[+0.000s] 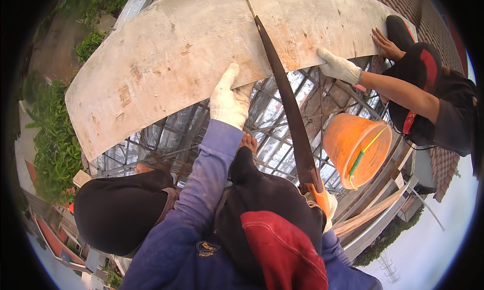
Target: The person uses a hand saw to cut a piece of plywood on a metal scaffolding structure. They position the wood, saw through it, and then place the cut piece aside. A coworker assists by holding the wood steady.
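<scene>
A worn, stained plywood sheet [171, 68] spans the upper part of the head view, with a narrow cut [248, 2] running in from its far edge. My left hand [229, 101], in a white knitted glove, grips its near edge, thumb on top and the other fingers hidden beneath. Gloved too, my right hand [330, 209] is closed round the orange handle of a hand saw [290, 101], partly hidden by my knee. The saw's dark, toothed blade points away from me over the sheet, its tip at the near end of the cut.
At the right a co-worker crouches, one gloved hand [339, 67] and one bare hand [387, 44] on the sheet. An orange bucket [348, 144] with a green-gripped handle stands between us. Below lies a lattice of bars [272, 131]; wooden planks [373, 209] lie at lower right.
</scene>
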`<state>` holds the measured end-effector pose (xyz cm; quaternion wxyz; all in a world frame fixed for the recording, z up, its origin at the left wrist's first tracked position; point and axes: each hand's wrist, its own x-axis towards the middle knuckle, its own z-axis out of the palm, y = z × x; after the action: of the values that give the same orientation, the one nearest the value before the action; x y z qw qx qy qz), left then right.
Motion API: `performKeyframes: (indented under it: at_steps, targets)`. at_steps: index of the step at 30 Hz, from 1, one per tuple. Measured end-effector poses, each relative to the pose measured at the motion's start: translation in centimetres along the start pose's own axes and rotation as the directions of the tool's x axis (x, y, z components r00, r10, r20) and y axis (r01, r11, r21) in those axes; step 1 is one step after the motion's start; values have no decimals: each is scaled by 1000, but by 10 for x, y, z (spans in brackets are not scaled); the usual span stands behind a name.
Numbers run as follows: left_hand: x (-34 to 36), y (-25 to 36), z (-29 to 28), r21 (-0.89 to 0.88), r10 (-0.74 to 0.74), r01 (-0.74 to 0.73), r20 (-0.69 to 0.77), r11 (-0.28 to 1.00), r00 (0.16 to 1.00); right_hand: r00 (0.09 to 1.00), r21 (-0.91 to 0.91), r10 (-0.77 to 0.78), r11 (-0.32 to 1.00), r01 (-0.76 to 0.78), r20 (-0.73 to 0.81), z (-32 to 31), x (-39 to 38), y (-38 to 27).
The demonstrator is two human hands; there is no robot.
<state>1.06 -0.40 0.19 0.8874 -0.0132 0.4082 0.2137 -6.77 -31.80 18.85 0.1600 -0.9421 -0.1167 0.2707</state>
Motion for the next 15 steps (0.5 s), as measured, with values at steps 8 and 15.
performKeyframes:
  at_steps: [8,15]
  targets:
    - [-6,-11,3,44,30,-30,-10,999,999,973,386,-174,896,220,-152,24,122,-60]
    - [-10,-5,5,3,75,-75,-72,997,995,991,-36,-45,999,41,-123,26,16,-4]
